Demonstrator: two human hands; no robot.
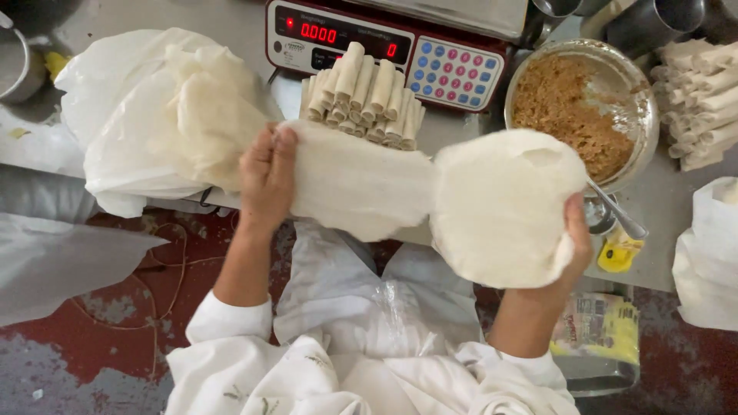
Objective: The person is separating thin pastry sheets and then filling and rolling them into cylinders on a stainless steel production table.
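Both hands [267,178] spread, peeling wrappers [500,206]

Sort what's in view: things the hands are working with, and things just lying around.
In hand:
left hand peeling a wrapper sheet
right hand holding the wrapper stack

Lying about:
finished rolls
filling bowl
spoon
scale
plastic bag

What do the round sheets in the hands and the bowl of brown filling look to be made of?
Sheets: thin, matte, pale dough, probably flour wrappers; one peels limply under the left hand.
Bowl: shiny grey metal, likely steel; its rim reflects light.
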